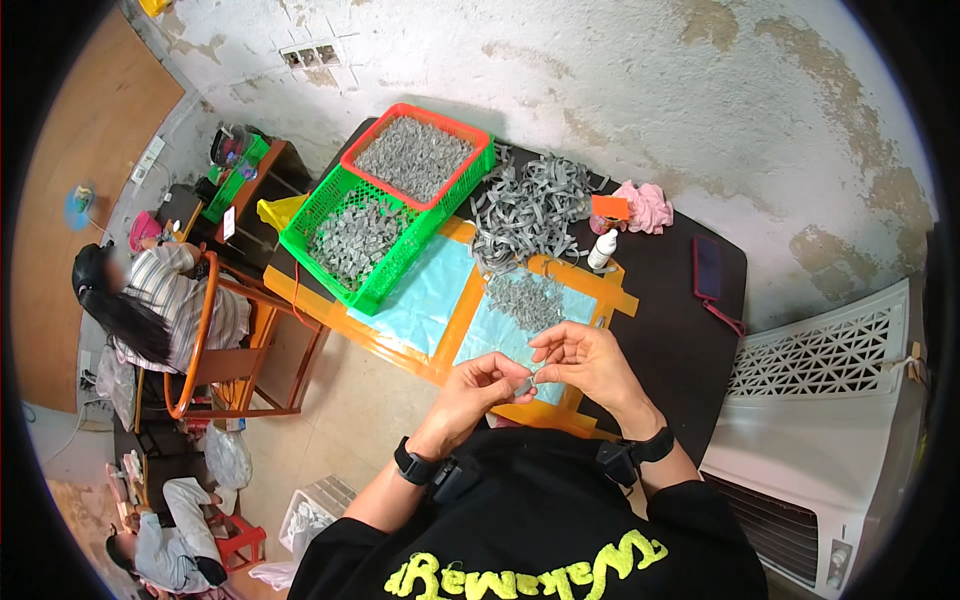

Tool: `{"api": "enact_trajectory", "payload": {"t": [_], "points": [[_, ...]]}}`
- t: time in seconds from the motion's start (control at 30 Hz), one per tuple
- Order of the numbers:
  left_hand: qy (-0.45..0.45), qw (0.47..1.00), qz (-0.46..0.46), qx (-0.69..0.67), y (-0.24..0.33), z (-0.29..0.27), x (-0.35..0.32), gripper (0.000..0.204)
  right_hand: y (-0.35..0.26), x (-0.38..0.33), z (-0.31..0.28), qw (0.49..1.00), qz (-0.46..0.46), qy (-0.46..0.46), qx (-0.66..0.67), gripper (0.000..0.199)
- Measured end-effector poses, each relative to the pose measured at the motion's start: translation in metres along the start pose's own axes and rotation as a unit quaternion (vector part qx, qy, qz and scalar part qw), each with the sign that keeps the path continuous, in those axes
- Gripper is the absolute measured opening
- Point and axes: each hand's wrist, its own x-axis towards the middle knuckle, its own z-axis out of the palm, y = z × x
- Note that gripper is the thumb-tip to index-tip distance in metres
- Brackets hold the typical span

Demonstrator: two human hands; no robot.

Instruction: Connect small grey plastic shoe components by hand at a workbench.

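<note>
My left hand (pixel 480 388) is closed in a pinch around a small grey strip piece (pixel 524 386). Thumb and fingertips of my right hand (pixel 588 364) come together at the other end of that piece, fingers curled. Both hands meet over the near edge of the table, above a light blue sheet (pixel 482 342) framed with orange tape. Just beyond them lies a loose pile of small grey pieces (pixel 525 300). Behind it is a tangled heap of longer grey strips (pixel 530 208). Fine detail of the held piece is too small to make out.
A green basket (pixel 378 288) of grey pieces carries a red basket (pixel 350 157) of more. On the right are a white bottle (pixel 603 250), pink cloth (pixel 648 207) and phone (pixel 706 268). A white heater-like appliance (pixel 800 430) stands beside the table. Two people sit at left.
</note>
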Motion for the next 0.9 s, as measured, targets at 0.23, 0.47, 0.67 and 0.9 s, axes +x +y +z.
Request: {"api": "enact_trajectory", "payload": {"t": [0.23, 0.47, 0.67, 0.9], "points": [[0.001, 1.000, 0.023, 0.017, -0.003, 0.002, -0.001, 0.010, 0.001, -0.004, -0.002, 1.000, 0.006, 0.014, 0.002, 0.024], [0.018, 0.999, 0.023, -0.031, -0.001, 0.003, 0.002, 0.011, -0.011, -0.018, -0.006, 0.996, 0.007, -0.029, 0.082, 0.027], [-0.022, 1.000, -0.009, -0.002, 0.004, 0.005, 0.003, 0.010, -0.008, -0.016, -0.007, 0.998, -0.035, -0.060, 0.004, 0.021], [-0.060, 0.997, -0.024, 0.033, 0.009, -0.001, 0.003, 0.010, -0.012, -0.010, -0.010, 0.986, -0.094, -0.127, -0.060, 0.015]]}}
